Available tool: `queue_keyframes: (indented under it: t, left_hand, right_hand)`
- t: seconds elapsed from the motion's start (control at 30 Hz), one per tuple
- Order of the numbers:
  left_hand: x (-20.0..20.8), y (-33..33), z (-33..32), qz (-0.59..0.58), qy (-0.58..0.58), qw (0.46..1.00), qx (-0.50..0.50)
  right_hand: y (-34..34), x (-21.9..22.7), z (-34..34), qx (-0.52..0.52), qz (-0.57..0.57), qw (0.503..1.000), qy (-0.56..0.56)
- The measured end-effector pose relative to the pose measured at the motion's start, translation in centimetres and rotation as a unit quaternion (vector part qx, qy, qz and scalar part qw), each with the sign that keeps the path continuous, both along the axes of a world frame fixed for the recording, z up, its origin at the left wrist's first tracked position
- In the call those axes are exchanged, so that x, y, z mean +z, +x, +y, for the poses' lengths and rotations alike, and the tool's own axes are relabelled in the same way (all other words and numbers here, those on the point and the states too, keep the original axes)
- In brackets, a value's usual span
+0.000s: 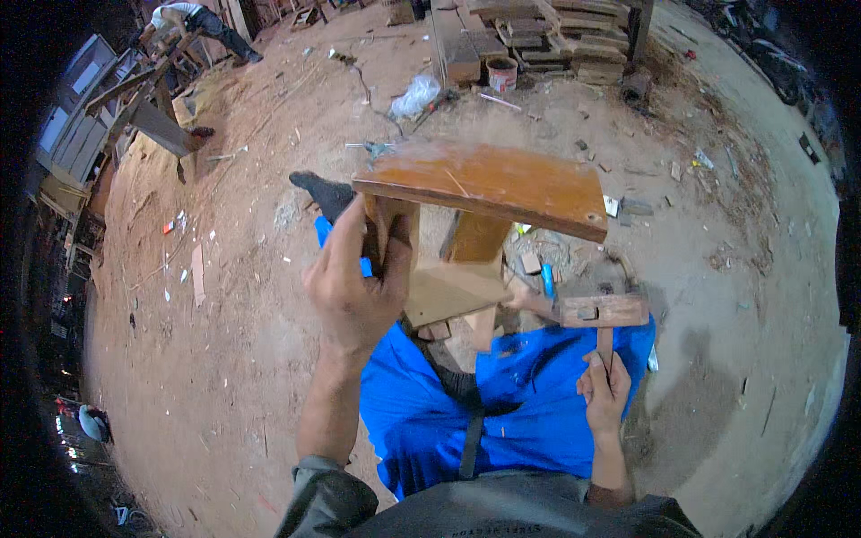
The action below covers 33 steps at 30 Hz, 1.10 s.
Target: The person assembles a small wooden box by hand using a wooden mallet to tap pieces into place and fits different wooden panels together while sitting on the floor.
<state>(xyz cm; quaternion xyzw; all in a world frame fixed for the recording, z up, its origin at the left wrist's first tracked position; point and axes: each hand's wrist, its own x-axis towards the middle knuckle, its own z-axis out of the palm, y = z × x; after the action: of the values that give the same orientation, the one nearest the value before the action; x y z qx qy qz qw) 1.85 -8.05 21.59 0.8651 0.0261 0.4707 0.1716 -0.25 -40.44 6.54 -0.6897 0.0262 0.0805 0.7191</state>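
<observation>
My left hand (363,278) grips one end of a small wooden stool (484,184), its thumb and fingers closed round a support under the varnished orange-brown top board. The stool is tilted above my lap, with a brown upright piece and a paler flat board (453,291) showing below the top. My right hand (605,390) is closed round the handle of a wooden mallet (603,311). The mallet's block-shaped head is near my right knee, apart from the stool. What lies under the stool is partly hidden.
Wood offcuts and a small blue object (548,280) lie on the dirt floor (242,296) by my legs. Farther off are a plastic bag (415,96), a bucket (502,73) and stacked planks (596,40). Another person (202,22) bends at the far left.
</observation>
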Motion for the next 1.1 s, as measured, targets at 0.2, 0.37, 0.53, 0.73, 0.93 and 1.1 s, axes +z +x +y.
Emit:
queue_keyframes:
  t: [0.2, 0.37, 0.53, 0.73, 0.93, 1.1]
  left_hand:
    - [-4.9, 6.1, 1.1, -0.055, -0.117, 0.99, -0.048]
    - [-20.1, 6.7, 2.9, 0.102, -0.22, 0.97, -0.029]
    - [-28.9, 5.5, 0.3, 0.089, -0.295, 0.951, 0.023]
    - [-28.7, 4.5, 0.3, 0.021, -0.561, 0.827, -0.034]
    - [-33.3, 2.0, 2.4, 0.013, -0.701, 0.712, -0.036]
    - [-29.6, 3.1, 0.6, -0.024, -0.6, 0.796, -0.078]
  right_hand:
    - [0.4, -1.1, -0.7, -0.063, -0.01, 0.998, 0.017]
    - [0.0, -3.2, 0.8, -0.006, -0.025, 0.995, -0.096]
    - [0.3, -4.1, 0.6, 0.031, -0.023, 0.974, -0.223]
    - [4.5, -2.5, 4.8, 0.072, -0.076, 0.956, -0.276]
    - [11.1, 2.7, 12.2, 0.033, -0.217, 0.955, -0.198]
    - [15.5, 3.4, 15.2, 0.052, -0.261, 0.918, -0.295]
